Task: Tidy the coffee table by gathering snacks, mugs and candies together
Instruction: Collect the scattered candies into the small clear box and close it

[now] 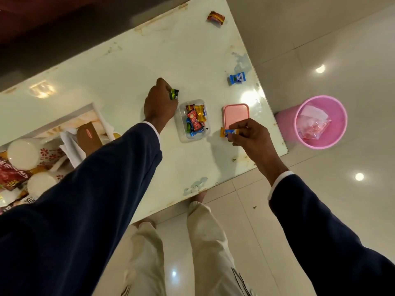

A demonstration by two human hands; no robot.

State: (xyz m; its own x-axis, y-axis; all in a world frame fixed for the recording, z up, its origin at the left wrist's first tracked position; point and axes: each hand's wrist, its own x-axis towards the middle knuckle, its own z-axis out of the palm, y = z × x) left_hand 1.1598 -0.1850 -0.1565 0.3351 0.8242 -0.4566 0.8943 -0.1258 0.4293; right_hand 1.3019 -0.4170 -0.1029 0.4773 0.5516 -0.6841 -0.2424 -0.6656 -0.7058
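On the coffee table, right hand pinches an orange-blue candy beside the clear container of candies; left hand grips a green candy. Farther off lie a blue candy and red candy.

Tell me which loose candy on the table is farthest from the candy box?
The red and yellow candy near the table's far edge. The blue and white candy lies much closer to the clear candy box.
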